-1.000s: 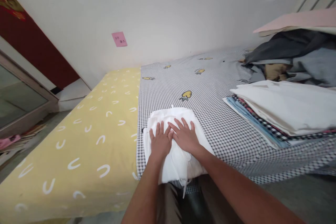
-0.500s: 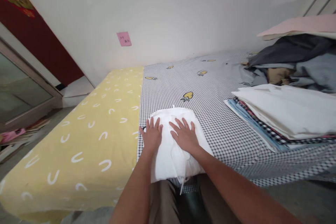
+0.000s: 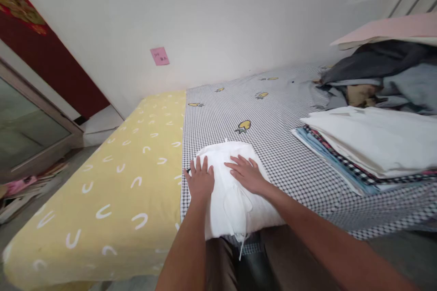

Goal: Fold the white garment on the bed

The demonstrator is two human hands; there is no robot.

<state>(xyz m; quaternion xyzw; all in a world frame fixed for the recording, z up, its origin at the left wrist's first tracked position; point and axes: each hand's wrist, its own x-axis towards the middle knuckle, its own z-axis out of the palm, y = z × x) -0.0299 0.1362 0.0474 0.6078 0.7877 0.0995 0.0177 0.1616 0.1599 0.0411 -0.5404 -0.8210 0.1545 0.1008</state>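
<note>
Head view, flat hands (image 3: pixel 201 181), perhaps cotton cloth (image 3: pixel 223 154)

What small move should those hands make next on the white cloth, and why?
Probably lift the white garment: the left hand and right hand lie flat on it, it looks fully folded, and a folded stack lies to its right.
</note>
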